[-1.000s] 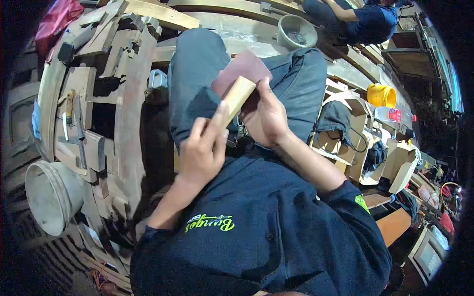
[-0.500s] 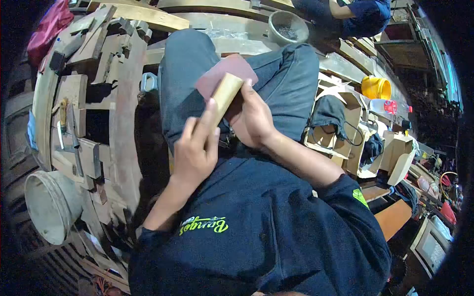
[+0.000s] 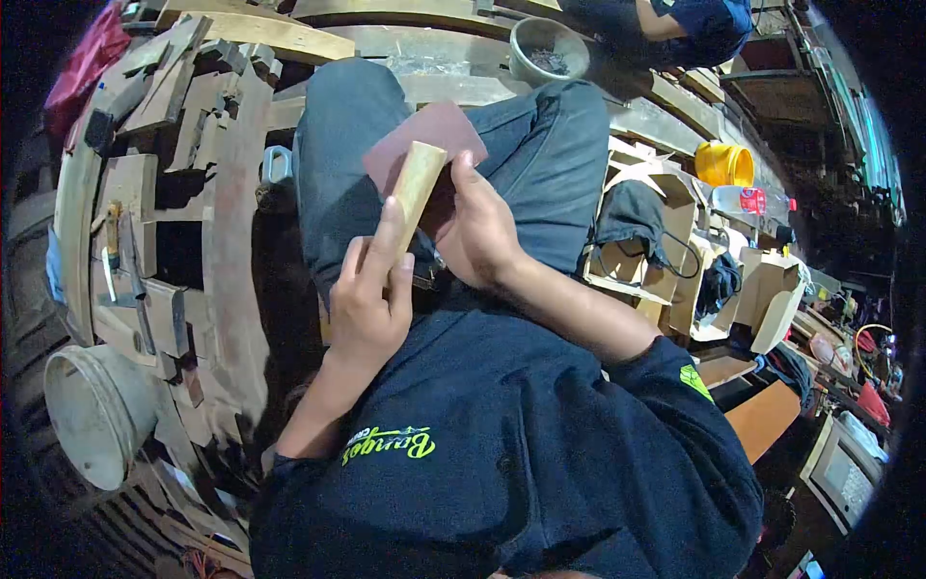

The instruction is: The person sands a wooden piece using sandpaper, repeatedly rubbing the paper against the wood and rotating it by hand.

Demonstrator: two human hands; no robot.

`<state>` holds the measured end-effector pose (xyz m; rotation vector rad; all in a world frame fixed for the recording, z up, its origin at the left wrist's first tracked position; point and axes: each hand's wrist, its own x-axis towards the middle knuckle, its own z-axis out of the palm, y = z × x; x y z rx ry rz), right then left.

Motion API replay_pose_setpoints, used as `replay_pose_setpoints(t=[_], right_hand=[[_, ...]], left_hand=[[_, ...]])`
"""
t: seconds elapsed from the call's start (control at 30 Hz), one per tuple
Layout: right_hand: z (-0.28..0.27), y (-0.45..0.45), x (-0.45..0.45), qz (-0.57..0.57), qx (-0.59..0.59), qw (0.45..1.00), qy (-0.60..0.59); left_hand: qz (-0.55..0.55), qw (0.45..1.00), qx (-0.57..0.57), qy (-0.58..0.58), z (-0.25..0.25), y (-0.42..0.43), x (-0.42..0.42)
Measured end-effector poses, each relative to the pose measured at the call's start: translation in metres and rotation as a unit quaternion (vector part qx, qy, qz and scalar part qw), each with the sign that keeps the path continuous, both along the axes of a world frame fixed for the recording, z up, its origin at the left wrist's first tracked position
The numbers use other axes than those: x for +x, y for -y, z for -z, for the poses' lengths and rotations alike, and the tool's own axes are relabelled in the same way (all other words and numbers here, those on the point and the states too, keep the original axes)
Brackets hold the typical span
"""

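My left hand (image 3: pixel 371 304) is closed on a short pale wooden piece (image 3: pixel 417 183), its index finger stretched along the top. A reddish-brown sheet of sandpaper (image 3: pixel 388 159) lies under the far end of the wood, above my lap. My right hand (image 3: pixel 475 227) is closed at the sheet's right edge, thumb on top. Its other fingers are mostly hidden beneath the sheet and the wood.
A grey bucket (image 3: pixel 548 53) and a co-worker's arm (image 3: pixel 661 21) are beyond my knees. On the left stand wooden boards (image 3: pixel 231 232) with hand tools and a whitish bucket (image 3: pixel 96 415). Cardboard boxes (image 3: pixel 675 280) and a yellow container (image 3: pixel 723 164) sit at right.
The whole view has shifted slightly, so things appear a little further left. Both hands keep their hold, and the wood appears slightly more upright over the sandpaper.
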<state>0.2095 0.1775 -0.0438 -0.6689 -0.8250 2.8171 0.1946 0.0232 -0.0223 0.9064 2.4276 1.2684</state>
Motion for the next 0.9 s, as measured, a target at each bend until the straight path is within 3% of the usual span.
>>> replay_pose_setpoints(t=[0.07, 0.13, 0.17, 0.2, 0.27, 0.33, 0.43, 0.47, 0.53, 0.6, 0.73, 0.8, 0.87, 0.9], right_hand=[[0.017, 0.008, 0.005, 0.002, 0.05, 0.999, -0.014], [0.029, 0.016, 0.014, -0.084, 0.03, 0.996, 0.016], [0.035, 0.011, 0.015, -0.106, 0.026, 0.994, 0.002], [0.027, 0.008, 0.011, -0.049, -0.005, 0.998, 0.026], [0.018, -0.003, 0.005, -0.025, 0.004, 0.999, -0.038], [0.015, -0.001, 0.01, -0.047, 0.037, 0.998, -0.008], [0.005, 0.011, 0.011, -0.06, -0.02, 0.998, -0.018], [0.001, 0.007, 0.01, -0.063, -0.02, 0.998, -0.019], [-0.004, -0.004, 0.003, -0.008, -0.005, 1.0, -0.018], [0.01, -0.006, 0.007, -0.076, 0.03, 0.997, -0.012], [0.003, 0.005, 0.007, -0.06, -0.016, 0.998, 0.022], [0.009, -0.006, 0.0, -0.014, -0.021, 0.999, -0.029], [0.002, 0.003, 0.004, -0.009, -0.006, 1.0, 0.004], [0.016, 0.004, 0.01, -0.08, 0.029, 0.996, 0.008]], left_hand=[[-0.001, 0.999, -0.013, -0.046, 0.006, 0.0, -0.009], [-0.084, 0.987, 0.024, -0.133, 0.009, 0.0, -0.022], [-0.08, 0.988, 0.027, -0.132, 0.009, -0.001, -0.02], [-0.071, 0.992, 0.011, -0.106, 0.005, -0.003, -0.013], [0.006, 0.991, 0.044, -0.13, 0.014, -0.005, -0.002], [-0.002, 0.994, 0.031, -0.104, 0.01, -0.004, -0.005], [-0.101, 0.99, 0.006, -0.094, 0.001, -0.005, -0.018], [-0.07, 0.983, 0.043, -0.163, 0.009, -0.006, -0.017], [-0.013, 0.999, -0.003, -0.046, 0.006, -0.002, 0.002], [-0.014, 0.999, -0.027, -0.042, 0.004, -0.001, -0.007], [-0.082, 0.995, 0.033, -0.052, 0.006, -0.005, -0.013], [0.001, 0.999, 0.021, -0.03, 0.006, -0.004, 0.002], [-0.008, 0.999, 0.013, -0.047, 0.007, -0.003, -0.004], [-0.044, 0.998, 0.021, -0.044, 0.006, -0.001, -0.013]])
